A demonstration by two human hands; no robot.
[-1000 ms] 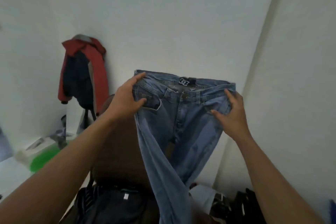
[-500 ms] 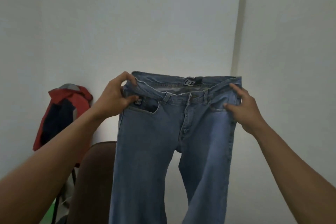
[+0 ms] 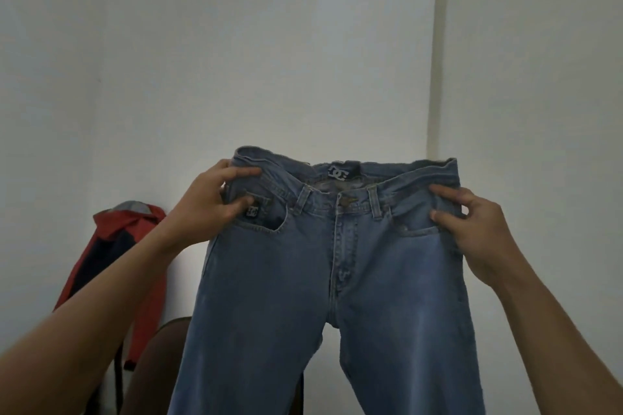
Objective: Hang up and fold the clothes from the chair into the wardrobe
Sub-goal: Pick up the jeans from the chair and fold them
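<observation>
A pair of faded blue denim jeans (image 3: 337, 280) hung spread out in mid-air in front of the plain white wall (image 3: 236, 61), front side facing the camera, waistband uppermost and both legs dropping past the bottom edge of the view. The left hand (image 3: 209, 209) gripped the waistband at its left corner, fingers curled over the top edge and thumb pressed against the denim just beside a small black pocket tag (image 3: 253, 211). The right hand (image 3: 478, 232) pinched the opposite corner of the waistband, fingers bent onto the cloth above the right front pocket. Between the two hands the waistband sagged slightly, and a black label with a white logo (image 3: 338, 173) showed on its inside at the back. Both forearms were bare and stretched forward. Behind the left forearm a red and navy jacket (image 3: 135, 222) hung against the wall, and the rounded dark brown back of a chair (image 3: 158, 364) stood low down, partly hidden by the left leg of the jeans
</observation>
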